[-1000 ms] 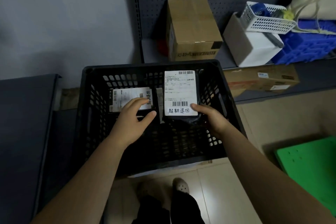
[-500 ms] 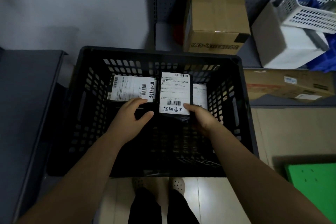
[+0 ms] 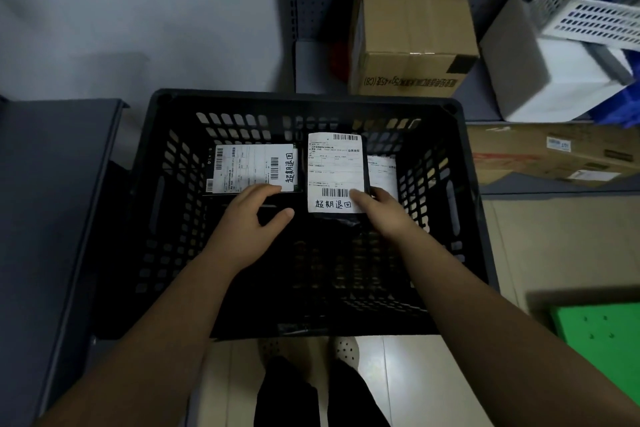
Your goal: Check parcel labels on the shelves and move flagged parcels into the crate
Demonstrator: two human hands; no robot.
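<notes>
pinching a flat black parcel [image 3: 334,170], right hand [image 3: 384,215] inside slotted crate [image 3: 311,95].

White slotted basket [image 3: 595,15] atop a white box [image 3: 568,83], green panel [image 3: 604,340] lower right.

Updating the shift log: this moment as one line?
site: black crate | left hand: touches left parcel | right hand: pinches right parcel
</notes>
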